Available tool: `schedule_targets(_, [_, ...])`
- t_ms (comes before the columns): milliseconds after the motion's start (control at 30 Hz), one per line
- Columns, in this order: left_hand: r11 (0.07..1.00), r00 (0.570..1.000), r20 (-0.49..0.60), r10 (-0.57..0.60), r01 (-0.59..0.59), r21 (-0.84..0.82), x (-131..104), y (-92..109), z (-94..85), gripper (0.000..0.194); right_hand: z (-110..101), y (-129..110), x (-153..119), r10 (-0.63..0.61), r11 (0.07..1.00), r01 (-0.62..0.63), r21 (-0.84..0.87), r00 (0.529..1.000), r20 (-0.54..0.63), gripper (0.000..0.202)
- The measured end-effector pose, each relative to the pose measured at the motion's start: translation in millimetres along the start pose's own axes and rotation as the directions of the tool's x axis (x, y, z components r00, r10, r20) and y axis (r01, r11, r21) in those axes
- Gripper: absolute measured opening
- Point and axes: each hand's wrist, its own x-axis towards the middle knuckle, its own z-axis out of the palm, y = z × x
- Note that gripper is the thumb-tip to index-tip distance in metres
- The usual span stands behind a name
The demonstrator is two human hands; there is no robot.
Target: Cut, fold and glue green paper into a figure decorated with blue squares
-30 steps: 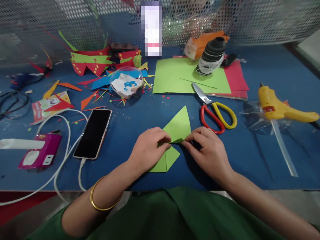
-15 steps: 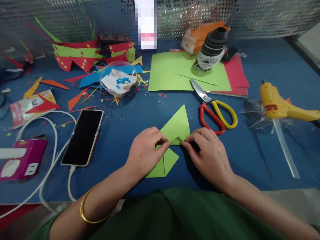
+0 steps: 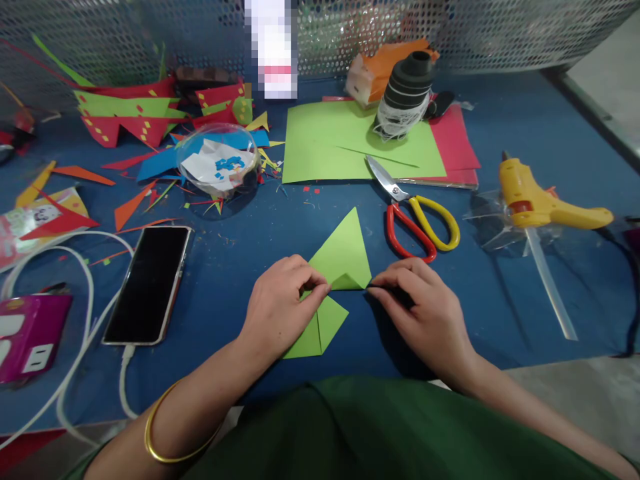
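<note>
A folded green paper lies on the blue table, its pointed top facing away from me. My left hand pinches the paper's left part, thumb and fingers meeting at the fold. The closed fingertips of my right hand are at the paper's lower right corner, pinching its very edge. Below the left fingertips a lower green flap with a crease shows, partly covered by my left hand. Scissors with one red and one yellow handle rest just beyond my right hand.
A phone with a white cable lies left, near a purple box. Behind are a clear bowl, paper scraps, green sheets and a black thread cone. A yellow glue gun lies right.
The whole view has shifted, so most things appear further left. My right hand's fingertips have drawn slightly away to the right from the fold, and more of the paper's right corner shows.
</note>
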Motion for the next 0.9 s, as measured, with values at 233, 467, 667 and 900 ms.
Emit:
schedule_targets(233, [1.0, 1.0, 0.004, 0.005, -0.005, 0.015, 0.6, -0.6, 0.6, 0.012, 12.1, -10.2, 7.5, -0.034, 0.995, 0.037, -0.091, 0.999, 0.042, 0.013])
schedule_targets(467, [1.0, 1.0, -0.015, -0.008, 0.008, 0.027, -0.5, 1.5, 0.8, 0.012, 15.6, -10.2, 8.0, -0.03, 0.984, 0.041, -0.175, 0.997, 0.07, 0.017])
schedule_targets(667, [0.998, 0.999, -0.022, -0.047, 0.048, 0.041, 0.5, 2.0, 2.4, 0.012, 16.5, -10.4, 7.8, -0.009, 0.987, 0.02, -0.16, 0.997, 0.071, 0.007])
schedule_targets(900, [0.992, 0.994, -0.068, 0.08, -0.073, 0.104, -7.3, 3.3, 3.9, 0.008, 19.2, -8.9, 8.5, -0.039, 0.987, 0.047, -0.153, 0.998, 0.054, 0.008])
